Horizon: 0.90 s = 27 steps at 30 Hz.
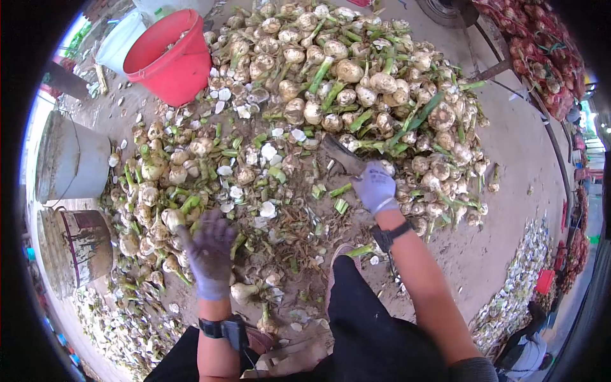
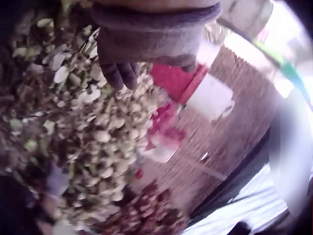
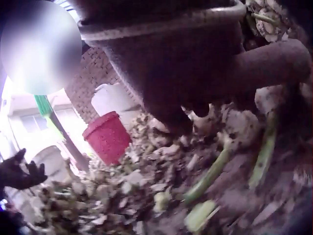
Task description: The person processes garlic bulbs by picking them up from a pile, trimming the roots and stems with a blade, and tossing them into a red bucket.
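On the ground near the centre of the head view, a gloved right hand [image 1: 375,186] closes its grip around a dark, flat tool [image 1: 342,155], which points towards 10 o'clock and reaches the near edge of a large garlic heap [image 1: 347,79]. At 8 o'clock from it, the gloved left hand [image 1: 213,249] holds its grip wide, fingers spread and blurred in the head view. A garlic bulb [image 1: 172,218] with a green stem lies just off its thumb; whether the two touch, the frame cannot tell.

Around the hands, the large heap spreads from 11 to 3 o'clock of the right hand, its bulbs soiled and many still bearing green stems. A smaller garlic pile [image 1: 147,191] sits at 10 o'clock of the left hand, with pale peelings [image 1: 268,151] and cut stems [image 1: 341,206] strewn between the two.

Farther out, a red bucket [image 1: 172,63] stands at 11 o'clock of the left hand, a grey-white bucket [image 1: 75,159] at 10 and a stained bucket [image 1: 86,245] at 9. Red mesh sacks [image 1: 541,54] rest at 2 o'clock, beyond the heap.
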Tool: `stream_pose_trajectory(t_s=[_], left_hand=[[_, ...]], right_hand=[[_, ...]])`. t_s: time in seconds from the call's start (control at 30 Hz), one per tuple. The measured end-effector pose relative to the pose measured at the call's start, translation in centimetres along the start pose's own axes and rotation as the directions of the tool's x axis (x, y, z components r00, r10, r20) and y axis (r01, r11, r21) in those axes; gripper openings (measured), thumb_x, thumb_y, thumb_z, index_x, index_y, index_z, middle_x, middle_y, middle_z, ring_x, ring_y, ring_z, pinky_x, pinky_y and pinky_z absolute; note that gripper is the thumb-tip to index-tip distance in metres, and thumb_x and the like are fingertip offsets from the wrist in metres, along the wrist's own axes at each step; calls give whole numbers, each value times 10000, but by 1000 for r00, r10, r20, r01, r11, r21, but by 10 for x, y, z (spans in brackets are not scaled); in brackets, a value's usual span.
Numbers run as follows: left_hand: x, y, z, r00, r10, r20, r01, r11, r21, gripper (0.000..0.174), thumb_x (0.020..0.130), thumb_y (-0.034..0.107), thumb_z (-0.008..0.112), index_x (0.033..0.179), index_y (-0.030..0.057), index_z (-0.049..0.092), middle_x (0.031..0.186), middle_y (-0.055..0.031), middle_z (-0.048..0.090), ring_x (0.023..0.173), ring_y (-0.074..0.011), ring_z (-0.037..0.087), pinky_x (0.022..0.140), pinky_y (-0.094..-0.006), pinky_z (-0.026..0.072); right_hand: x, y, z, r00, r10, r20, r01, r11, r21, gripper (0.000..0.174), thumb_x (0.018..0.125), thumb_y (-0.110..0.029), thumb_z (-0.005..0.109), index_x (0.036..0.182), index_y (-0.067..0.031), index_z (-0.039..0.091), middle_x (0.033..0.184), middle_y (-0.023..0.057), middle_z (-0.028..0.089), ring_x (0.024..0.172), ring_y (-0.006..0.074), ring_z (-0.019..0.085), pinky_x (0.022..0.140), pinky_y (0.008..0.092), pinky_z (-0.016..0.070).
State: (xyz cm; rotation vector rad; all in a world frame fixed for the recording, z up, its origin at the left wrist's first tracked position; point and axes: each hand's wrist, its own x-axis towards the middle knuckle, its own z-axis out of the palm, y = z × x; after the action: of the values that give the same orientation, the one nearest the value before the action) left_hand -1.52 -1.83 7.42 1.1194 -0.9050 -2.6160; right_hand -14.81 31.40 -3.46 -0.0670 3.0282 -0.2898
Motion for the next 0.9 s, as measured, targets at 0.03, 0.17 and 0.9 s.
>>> stream_pose_trajectory(t_s=[0.03, 0.17, 0.9], left_hand=[[4, -16, -9, 982, -122, 147, 116, 992, 52, 546, 965, 497, 419, 1254, 42, 503, 1187, -115, 587, 1026, -213, 563, 867, -356, 454], [15, -72, -4, 857, -457, 237, 292, 810, 508, 522, 954, 445, 482, 1288, 44, 476, 1181, -132, 609, 1069, -259, 590, 924, -389, 464], [-34, -51, 15, 754, -354, 553, -100, 771, 629, 624, 819, 183, 709, 1323, 13, 381, 1133, -59, 568, 1010, -133, 559, 872, -276, 479]], right_hand=[[4, 4, 12, 996, 31, 87, -28, 999, -42, 508, 784, -354, 659, 1121, 9, 544, 994, 189, 649, 965, 345, 627, 860, 389, 493], [-20, -54, -36, 926, -70, 370, -93, 909, 406, 598, 754, -396, 714, 1172, -5, 538, 1051, 188, 626, 970, 353, 613, 850, 386, 493], [-78, -58, -62, 954, -293, -65, 299, 909, 289, 325, 769, -309, 635, 878, -3, 622, 746, 196, 622, 695, 337, 627, 661, 414, 505]])
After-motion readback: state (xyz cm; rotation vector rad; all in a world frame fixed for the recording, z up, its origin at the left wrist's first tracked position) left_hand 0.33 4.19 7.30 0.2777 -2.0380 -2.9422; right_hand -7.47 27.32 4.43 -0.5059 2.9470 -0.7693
